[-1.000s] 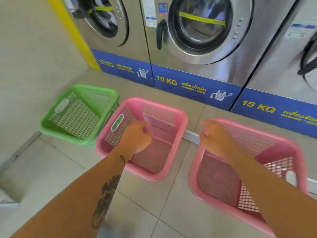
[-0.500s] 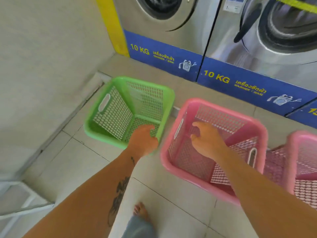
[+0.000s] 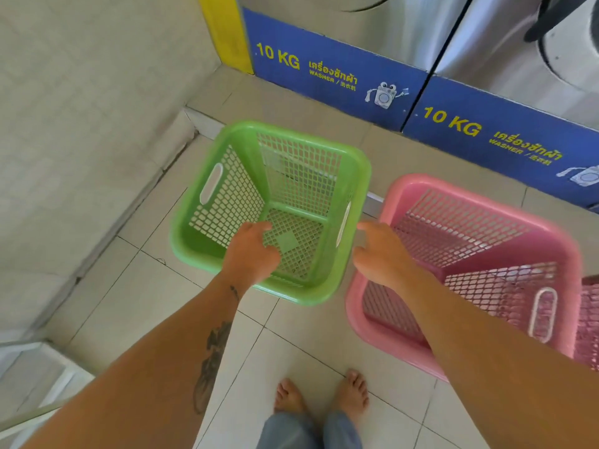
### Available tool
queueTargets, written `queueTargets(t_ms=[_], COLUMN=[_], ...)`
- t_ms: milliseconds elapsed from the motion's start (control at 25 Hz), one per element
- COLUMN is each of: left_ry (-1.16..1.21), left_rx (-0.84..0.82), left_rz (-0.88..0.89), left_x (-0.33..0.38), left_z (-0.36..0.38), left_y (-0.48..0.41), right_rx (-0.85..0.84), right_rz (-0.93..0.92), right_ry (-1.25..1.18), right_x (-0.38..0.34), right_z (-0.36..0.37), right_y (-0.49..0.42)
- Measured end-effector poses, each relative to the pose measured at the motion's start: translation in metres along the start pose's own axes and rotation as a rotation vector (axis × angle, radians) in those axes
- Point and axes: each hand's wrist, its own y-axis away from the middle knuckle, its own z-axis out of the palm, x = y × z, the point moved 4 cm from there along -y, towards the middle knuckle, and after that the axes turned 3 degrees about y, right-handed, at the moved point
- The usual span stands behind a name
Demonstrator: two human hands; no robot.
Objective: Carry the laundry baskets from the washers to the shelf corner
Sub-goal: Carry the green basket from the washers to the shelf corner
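A green plastic laundry basket stands empty on the tiled floor in front of a 10 KG washer. My left hand hovers over its near rim, fingers loosely curled, holding nothing. A pink basket stands to its right, also empty. My right hand is in the gap between the two baskets, fingers spread, pointing toward the green basket's right wall. Whether it touches the pink rim I cannot tell. A second pink basket shows at the right edge.
Two steel washers with blue 10 KG panels line the back. A tiled wall closes the left side, with a yellow strip at the corner. A white frame sits at lower left. My bare feet stand on the tiles.
The view has shifted left, bringing the green basket to the centre. My left hand moved over the green basket's near rim, and my right hand left the pink basket's inside for the gap between baskets.
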Motion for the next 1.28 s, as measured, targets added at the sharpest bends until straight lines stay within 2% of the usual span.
queueTargets(t_ms=[160,320,520,640,760,880,1040,1120,1280], left_ry=[-0.025,-0.231,-0.460,-0.475,-0.401,-0.330,-0.298,-0.276,-0.232], left_rx=[0.062,0.121,0.246,0.154,0.063,0.063,0.148,0.218,0.302], left_rz=[0.040,0.089,0.162,0.136,0.186,0.187,0.130,0.119,0.066], left_x=[-0.009,-0.030,-0.068,-0.098,-0.115,-0.126,-0.132,-0.130,-0.115], left_z=[-0.013,-0.039,-0.081,-0.099,-0.107,-0.119,-0.150,-0.174,-0.217], left_y=[-0.012,-0.046,-0.110,-0.150,-0.176,-0.184,-0.164,-0.139,-0.063], right_rx=[-0.012,-0.055,0.098,0.167,0.276,0.329,0.366,0.379,0.333], right_rz=[0.014,0.075,0.285,0.379,0.417,0.386,0.265,0.207,0.108], right_ry=[0.006,-0.013,0.014,-0.004,0.004,0.048,0.105,0.191,0.202], right_x=[-0.006,-0.012,-0.015,-0.023,-0.032,-0.047,-0.078,-0.098,-0.123], right_z=[0.008,0.027,0.051,0.066,0.071,0.071,0.050,0.027,-0.013], right_y=[-0.016,-0.045,-0.081,-0.089,-0.093,-0.091,-0.081,-0.070,-0.030])
